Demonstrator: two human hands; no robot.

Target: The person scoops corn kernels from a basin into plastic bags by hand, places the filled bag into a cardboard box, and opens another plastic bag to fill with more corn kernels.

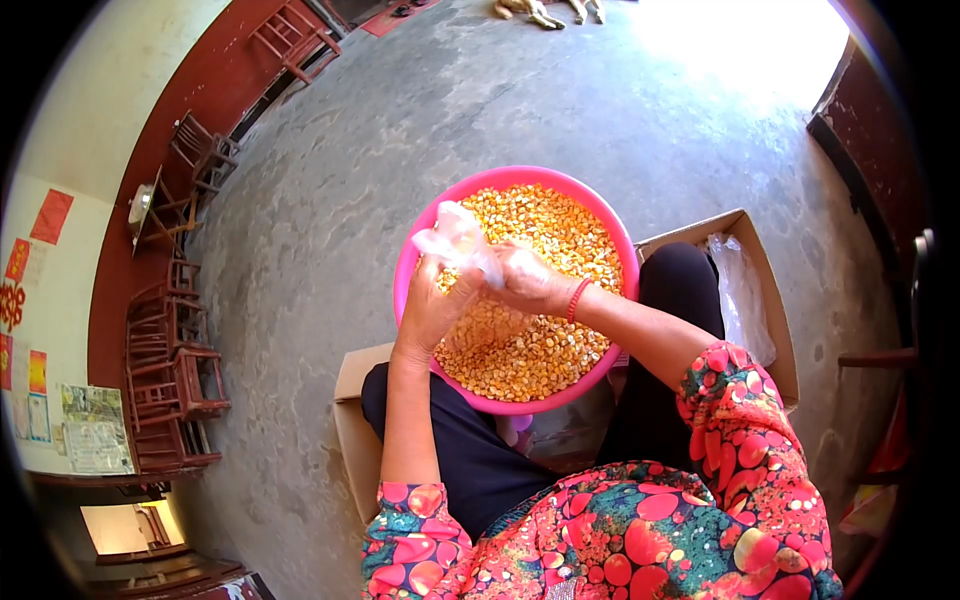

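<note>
A wide pink basin [617, 235] full of loose yellow-orange corn kernels [545, 220] stands between my knees. Over it, my left hand [432, 308] is closed around a clear plastic bag [458, 232], whose gathered top sticks up above the fingers. My right hand [530, 280] pinches the same bag from the right, close against the left hand. The lower part of the bag hangs below the hands, and kernels show there, though I cannot tell which are inside it. A red bead bracelet [577, 300] is on my right wrist.
To my right, an open cardboard box [780, 325] holds clear plastic bags [738, 300]. Another cardboard piece [358, 440] is by my left leg. Wooden chairs [170, 400] line the left wall. A dog [545, 12] lies on the concrete floor [330, 200] ahead.
</note>
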